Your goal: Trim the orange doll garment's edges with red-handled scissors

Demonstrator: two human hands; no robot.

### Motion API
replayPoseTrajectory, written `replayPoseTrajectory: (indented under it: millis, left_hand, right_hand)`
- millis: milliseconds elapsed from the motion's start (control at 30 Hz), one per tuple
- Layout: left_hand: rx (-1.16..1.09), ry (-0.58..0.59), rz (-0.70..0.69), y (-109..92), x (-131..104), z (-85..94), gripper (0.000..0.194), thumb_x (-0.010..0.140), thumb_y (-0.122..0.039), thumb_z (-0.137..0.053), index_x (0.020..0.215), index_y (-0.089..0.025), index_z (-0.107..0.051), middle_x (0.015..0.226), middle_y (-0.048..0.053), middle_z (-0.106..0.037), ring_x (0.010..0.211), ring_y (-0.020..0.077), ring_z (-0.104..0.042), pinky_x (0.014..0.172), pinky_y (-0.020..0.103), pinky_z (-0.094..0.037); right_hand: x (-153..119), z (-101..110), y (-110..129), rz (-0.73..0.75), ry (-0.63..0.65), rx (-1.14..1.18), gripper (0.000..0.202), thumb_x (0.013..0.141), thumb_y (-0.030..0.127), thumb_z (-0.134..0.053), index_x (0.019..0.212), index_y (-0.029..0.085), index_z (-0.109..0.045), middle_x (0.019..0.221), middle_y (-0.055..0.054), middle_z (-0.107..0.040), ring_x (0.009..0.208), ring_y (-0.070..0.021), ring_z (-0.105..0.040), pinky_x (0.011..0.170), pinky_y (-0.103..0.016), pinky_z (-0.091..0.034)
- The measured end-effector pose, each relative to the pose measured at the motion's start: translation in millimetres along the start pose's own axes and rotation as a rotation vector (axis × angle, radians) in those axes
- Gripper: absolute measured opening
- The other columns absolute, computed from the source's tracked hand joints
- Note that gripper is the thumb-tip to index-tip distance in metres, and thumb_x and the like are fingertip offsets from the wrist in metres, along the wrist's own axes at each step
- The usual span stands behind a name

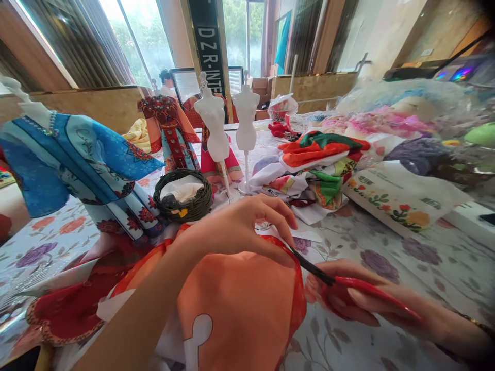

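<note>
An orange printed fabric (240, 299) with a red border is spread in front of me, showing a white keyhole-shaped patch near its lower left. Reaching across it, my left hand (255, 226) pinches the fabric's upper right edge between thumb and fingers. My right hand (359, 293) grips red-handled scissors (313, 269), whose dark blades point up and left to the fabric edge beside my left fingertips. Whether the blades are parted I cannot tell. Red fabric with a patterned trim (69, 309) lies at the lower left, partly under my left forearm.
Behind my hands stand a green wicker basket (183, 196), white mini mannequins (212, 121) and a blue dressed mannequin (77, 149). To the right are piled colourful fabrics (320, 154), a floral-printed bag (398, 196) and plastic-wrapped pink material (371, 121). A flowered tablecloth (348, 237) covers the table.
</note>
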State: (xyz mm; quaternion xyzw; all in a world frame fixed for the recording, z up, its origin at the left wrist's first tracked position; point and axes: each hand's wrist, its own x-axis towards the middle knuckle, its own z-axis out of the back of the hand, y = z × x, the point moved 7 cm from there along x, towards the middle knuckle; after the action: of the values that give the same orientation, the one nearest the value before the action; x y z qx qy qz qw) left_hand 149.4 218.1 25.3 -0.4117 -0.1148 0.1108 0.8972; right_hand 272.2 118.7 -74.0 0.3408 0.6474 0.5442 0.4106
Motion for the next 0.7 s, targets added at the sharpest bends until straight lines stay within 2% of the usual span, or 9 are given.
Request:
replayPoseTrajectory:
  millis: [167, 267, 367, 433, 500, 567, 700]
  left_hand:
    - [0.016, 0.007, -0.001, -1, 0, -0.3, 0.007, 0.072, -0.023, -0.075, 0.077, -0.018, -0.073, 0.104, 0.003, -0.063, 0.101, 0.0169, -0.059, 0.092, 0.031, -0.044]
    - [0.034, 0.015, 0.001, -1, 0, -1.3, 0.008, 0.072, -0.024, -0.075, 0.077, -0.018, -0.072, 0.104, 0.003, -0.063, 0.101, 0.0167, -0.059, 0.094, 0.031, -0.043]
    - [0.049, 0.029, -0.010, -2, 1, -3.6, 0.009, 0.073, -0.024, -0.074, 0.077, -0.017, -0.071, 0.104, 0.003, -0.063, 0.100, 0.0159, -0.059, 0.093, 0.030, -0.043]
    - [0.060, 0.035, -0.015, -3, 1, -5.2, 0.009, 0.074, -0.025, -0.074, 0.077, -0.017, -0.071, 0.104, 0.003, -0.063, 0.100, 0.0156, -0.059, 0.093, 0.030, -0.043]
    - [0.066, 0.039, -0.014, -3, 1, -6.4, 0.008, 0.074, -0.025, -0.073, 0.077, -0.018, -0.071, 0.104, 0.003, -0.063, 0.099, 0.0158, -0.058, 0.092, 0.030, -0.043]
    - [0.065, 0.044, -0.008, -3, 2, -7.2, 0.007, 0.074, -0.025, -0.073, 0.076, -0.019, -0.071, 0.104, 0.002, -0.064, 0.099, 0.0160, -0.059, 0.092, 0.030, -0.042]
    - [0.077, 0.049, -0.004, 0, 2, -8.5, 0.009, 0.073, -0.027, -0.074, 0.075, -0.019, -0.072, 0.103, 0.002, -0.064, 0.099, 0.0167, -0.058, 0.091, 0.030, -0.042]
  right_hand:
    - [6, -1, -7, -0.051, 0.101, -0.017, 0.040, 0.086, 0.057, -0.054, 0.107, 0.024, -0.063, 0.075, 0.001, -0.046, 0.059, -0.0116, -0.036, 0.057, -0.029, -0.029]
    - [9, -1, -9, -0.003, 0.145, 0.030, 0.044, 0.086, 0.058, -0.053, 0.112, 0.023, -0.060, 0.075, 0.001, -0.045, 0.063, -0.0126, -0.037, 0.059, -0.029, -0.028]
    - [11, -3, -10, -0.006, 0.171, 0.035, 0.043, 0.089, 0.054, -0.051, 0.120, 0.024, -0.055, 0.084, -0.001, -0.049, 0.068, -0.0133, -0.039, 0.061, -0.029, -0.029]
    - [13, -6, -5, -0.002, 0.183, 0.016, 0.038, 0.090, 0.052, -0.051, 0.114, 0.024, -0.058, 0.083, 0.000, -0.049, 0.071, -0.0136, -0.040, 0.064, -0.028, -0.030]
    - [15, -8, 1, 0.000, 0.185, -0.004, 0.036, 0.089, 0.054, -0.052, 0.099, 0.021, -0.061, 0.079, 0.001, -0.047, 0.071, -0.0137, -0.039, 0.065, -0.028, -0.031]
    - [18, -11, 5, -0.021, 0.197, -0.028, 0.041, 0.085, 0.059, -0.054, 0.087, 0.019, -0.059, 0.076, 0.001, -0.044, 0.070, -0.0137, -0.038, 0.064, -0.027, -0.032]
    - [21, -11, 7, -0.113, 0.193, -0.111, 0.057, 0.075, 0.071, -0.054, 0.088, 0.015, -0.059, 0.077, 0.000, -0.044, 0.071, -0.0145, -0.039, 0.063, -0.027, -0.030]
